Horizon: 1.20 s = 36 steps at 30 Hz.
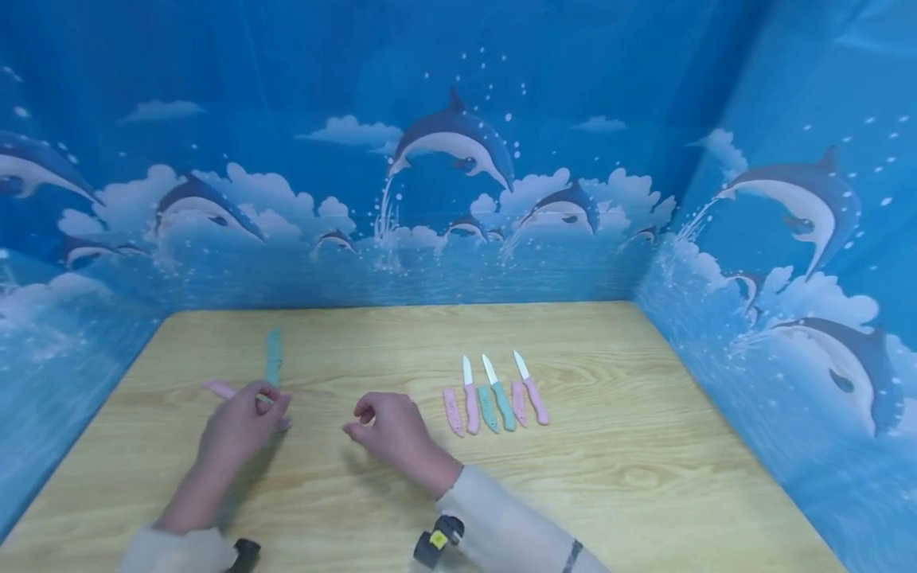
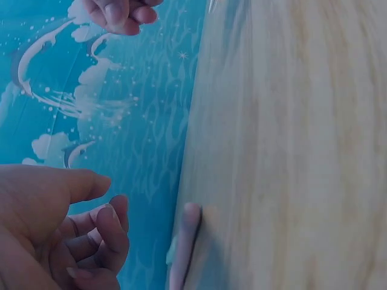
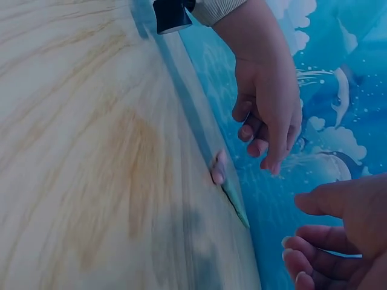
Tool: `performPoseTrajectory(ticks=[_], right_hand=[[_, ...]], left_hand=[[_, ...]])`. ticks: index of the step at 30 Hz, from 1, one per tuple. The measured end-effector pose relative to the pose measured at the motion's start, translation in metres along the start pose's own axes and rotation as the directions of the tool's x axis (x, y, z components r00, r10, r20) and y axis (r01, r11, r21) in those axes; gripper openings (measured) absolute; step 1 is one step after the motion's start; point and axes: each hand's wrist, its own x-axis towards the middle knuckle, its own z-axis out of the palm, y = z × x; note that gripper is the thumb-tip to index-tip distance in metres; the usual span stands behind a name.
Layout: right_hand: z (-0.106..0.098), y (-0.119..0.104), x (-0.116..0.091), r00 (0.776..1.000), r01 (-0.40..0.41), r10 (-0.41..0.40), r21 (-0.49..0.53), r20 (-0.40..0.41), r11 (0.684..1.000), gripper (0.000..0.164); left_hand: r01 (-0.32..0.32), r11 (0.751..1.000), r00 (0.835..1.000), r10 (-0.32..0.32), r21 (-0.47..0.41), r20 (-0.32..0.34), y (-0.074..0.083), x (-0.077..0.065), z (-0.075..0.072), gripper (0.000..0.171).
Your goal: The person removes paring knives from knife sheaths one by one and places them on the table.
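Observation:
My left hand [image 1: 247, 422], with loosely bent fingers and nothing in its grip, hovers above a pink-handled item [image 1: 218, 388] and a green, blade-shaped piece [image 1: 274, 358] on the table. The hand partly covers both in the head view. From the left wrist, the pink handle [image 2: 187, 241] appears below the fingers, with a bit of green beside it. Farther right, my right hand [image 1: 394, 430] is held over bare wood, its fingers loosely curved around nothing. Both hands also show apart from the table in the right wrist view.
Right of my hands, three small knives lie in a row with blades pointing away: a pink one [image 1: 470, 406], a green one [image 1: 505, 402] and another pink one [image 1: 536, 398]. Matching sheaths [image 1: 453, 411] lie between them. Dolphin-print curtains [image 1: 322, 270] enclose the wooden table [image 1: 645, 477].

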Motion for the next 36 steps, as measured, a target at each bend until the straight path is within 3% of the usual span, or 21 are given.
performPoseTrajectory(ticks=[12,19,25,28,34,36], right_hand=[[0.022,-0.016,0.012,0.999,0.026,-0.023,-0.061,0.049,0.998,0.023],[0.032,-0.023,0.020,0.994,0.089,-0.077,-0.182,0.072,0.979,0.025],[0.040,-0.030,0.029,0.994,0.081,-0.058,-0.259,0.094,0.963,0.028],[0.046,-0.033,0.033,0.995,0.069,-0.043,-0.290,0.093,0.954,0.028],[0.058,-0.037,0.036,0.996,0.031,-0.001,-0.327,0.092,0.944,0.029],[0.061,-0.037,0.036,0.995,0.021,0.011,-0.329,0.095,0.944,0.029]], left_hand=[[0.044,0.999,0.999,-0.045,0.024,0.027,-0.015,0.004,-0.006,0.044],[0.117,0.992,0.993,-0.117,0.045,0.003,-0.029,0.005,-0.013,0.044],[0.172,0.983,0.985,-0.170,0.067,-0.044,-0.044,0.008,-0.017,0.039],[0.139,0.988,0.988,-0.133,0.071,-0.083,-0.049,0.010,-0.019,0.033],[-0.053,0.992,0.995,0.063,0.115,-0.081,-0.057,0.019,-0.022,0.031],[-0.086,0.989,0.993,0.095,0.123,-0.071,-0.059,0.023,-0.023,0.031]])
